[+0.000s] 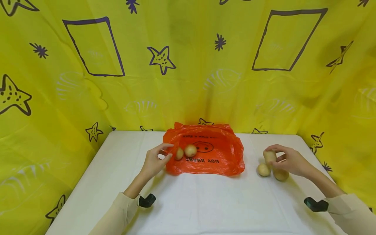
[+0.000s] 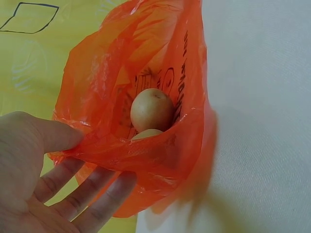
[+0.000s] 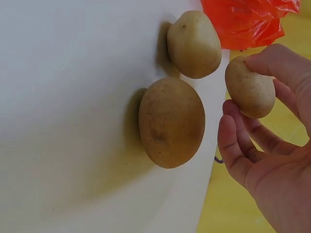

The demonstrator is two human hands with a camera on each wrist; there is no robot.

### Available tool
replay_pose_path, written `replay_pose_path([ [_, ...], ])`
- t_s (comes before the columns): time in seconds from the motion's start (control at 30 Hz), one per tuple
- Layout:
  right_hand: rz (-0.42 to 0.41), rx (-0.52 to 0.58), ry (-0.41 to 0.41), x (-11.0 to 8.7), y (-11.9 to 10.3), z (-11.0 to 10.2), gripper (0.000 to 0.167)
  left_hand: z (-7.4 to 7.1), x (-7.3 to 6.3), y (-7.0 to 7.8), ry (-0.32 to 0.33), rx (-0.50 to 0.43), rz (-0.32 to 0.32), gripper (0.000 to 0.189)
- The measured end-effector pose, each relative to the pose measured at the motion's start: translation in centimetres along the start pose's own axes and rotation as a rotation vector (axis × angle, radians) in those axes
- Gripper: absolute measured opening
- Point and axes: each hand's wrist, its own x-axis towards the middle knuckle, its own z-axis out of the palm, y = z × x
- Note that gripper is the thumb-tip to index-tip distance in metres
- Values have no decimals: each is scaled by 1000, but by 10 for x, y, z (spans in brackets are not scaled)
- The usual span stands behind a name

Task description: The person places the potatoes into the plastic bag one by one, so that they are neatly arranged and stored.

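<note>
Yellow backdrop (image 1: 188, 98): Printed with starfish and fish, it spans the frame from the left edge across the top.
Left hand (image 1: 155, 160): Left of center, thumb and fingers pinch the left edge of a red plastic bag (image 1: 227, 153).
Bagged potatoes (image 1: 190, 150): Two sit side by side in the bag's left part, near mid-frame.
Bag print: Black lettering and a rounded face mark the plastic, which lies on a white table (image 1: 205, 202).
Loose potatoes (image 1: 281, 175): Two rest close together on the tabletop, right of center.
Held potato (image 1: 269, 156): It hangs just above that pair, apart from both in the right wrist view.
Right hand (image 1: 290, 160): At right, thumb and fingers grip the raised potato.
</note>
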Motion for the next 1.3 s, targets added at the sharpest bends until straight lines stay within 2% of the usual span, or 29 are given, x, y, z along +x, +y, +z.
replay_pose_path([
  [0.43, -101, 10, 48, -10, -10, 6, 42, 0, 0, -1, 1, 8, 4, 32],
  [1.0, -127, 29, 103, -28, -24, 14, 46, 0, 0, -3, -4, 3, 11, 33],
  [1.17, -140, 74, 106, -35, -31, 18, 48, -1, -1, -2, -2, -3, 10, 33],
  [1.3, -187, 107, 104, -40, -36, 22, 48, -1, -1, -2, 2, -5, 14, 33],
])
